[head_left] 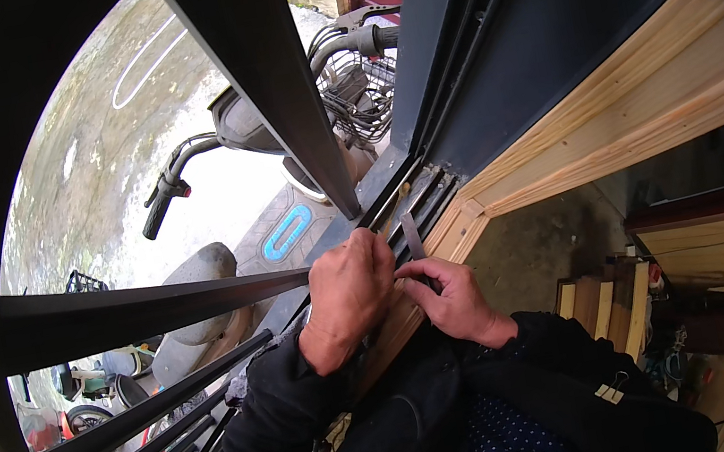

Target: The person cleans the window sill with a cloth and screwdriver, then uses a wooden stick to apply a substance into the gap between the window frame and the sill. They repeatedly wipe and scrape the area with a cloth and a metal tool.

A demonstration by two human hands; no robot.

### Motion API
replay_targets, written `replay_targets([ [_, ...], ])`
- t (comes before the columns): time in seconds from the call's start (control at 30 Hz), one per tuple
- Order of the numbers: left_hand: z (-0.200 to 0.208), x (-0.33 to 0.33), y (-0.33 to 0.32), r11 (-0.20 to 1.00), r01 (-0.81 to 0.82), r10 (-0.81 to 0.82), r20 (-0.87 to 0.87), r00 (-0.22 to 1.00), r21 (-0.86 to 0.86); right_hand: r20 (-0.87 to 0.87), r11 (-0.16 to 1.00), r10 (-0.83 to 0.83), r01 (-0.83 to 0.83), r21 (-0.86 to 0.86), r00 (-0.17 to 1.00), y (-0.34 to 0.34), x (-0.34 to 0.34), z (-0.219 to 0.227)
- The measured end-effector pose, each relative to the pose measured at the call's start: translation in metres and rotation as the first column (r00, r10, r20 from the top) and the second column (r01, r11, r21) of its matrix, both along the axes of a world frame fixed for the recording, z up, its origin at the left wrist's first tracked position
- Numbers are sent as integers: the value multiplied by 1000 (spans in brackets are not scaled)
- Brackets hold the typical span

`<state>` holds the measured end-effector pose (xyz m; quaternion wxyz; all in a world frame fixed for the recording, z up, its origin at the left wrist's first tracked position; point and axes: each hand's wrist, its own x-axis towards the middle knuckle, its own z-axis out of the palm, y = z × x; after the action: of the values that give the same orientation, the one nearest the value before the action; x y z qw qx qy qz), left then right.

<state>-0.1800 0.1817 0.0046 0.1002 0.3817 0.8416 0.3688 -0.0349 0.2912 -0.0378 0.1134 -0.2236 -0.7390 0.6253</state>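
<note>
My left hand point(346, 288) is closed in a fist over the dark window track point(420, 202), at the foot of the dark upright bars. Whatever it grips, if anything, is hidden under the fingers. Close beside it, my right hand point(456, 301) pinches between thumb and fingertips. A thin, flat grey strip point(411, 234) stands up from those fingertips, leaning over the track; its lower end is hidden. Both hands are over the inner edge of the light wooden window frame point(460, 236), which meets the track at a corner.
Dark metal bars point(156, 308) cross the opening on the left, and a thick post point(261, 80) rises ahead. Beyond them stands a scooter point(244, 121) on the pavement. A dark panel point(540, 33) and wooden trim point(627, 95) run to the right. Wooden boards point(604, 310) lie below at right.
</note>
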Motion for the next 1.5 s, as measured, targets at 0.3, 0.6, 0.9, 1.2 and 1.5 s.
replay_targets([
  [0.3,-10,0,25,983,-47,44,-24,999,-179,9,1000,-21,21,1,1000,0,1,2],
  [0.6,-9,-2,43,962,62,-54,36,998,-266,10,1000,-24,24,-17,1000,4,3,5],
  [0.9,-17,-5,32,988,75,-80,-38,996,-132,20,994,-6,8,-108,1000,4,5,0],
  [1.2,-19,-6,36,981,103,-108,-20,994,-166,58,992,10,-2,-129,998,5,5,1],
  [1.5,-13,-21,33,997,77,-72,308,949,-6,33,991,8,-3,-135,999,3,4,-3],
])
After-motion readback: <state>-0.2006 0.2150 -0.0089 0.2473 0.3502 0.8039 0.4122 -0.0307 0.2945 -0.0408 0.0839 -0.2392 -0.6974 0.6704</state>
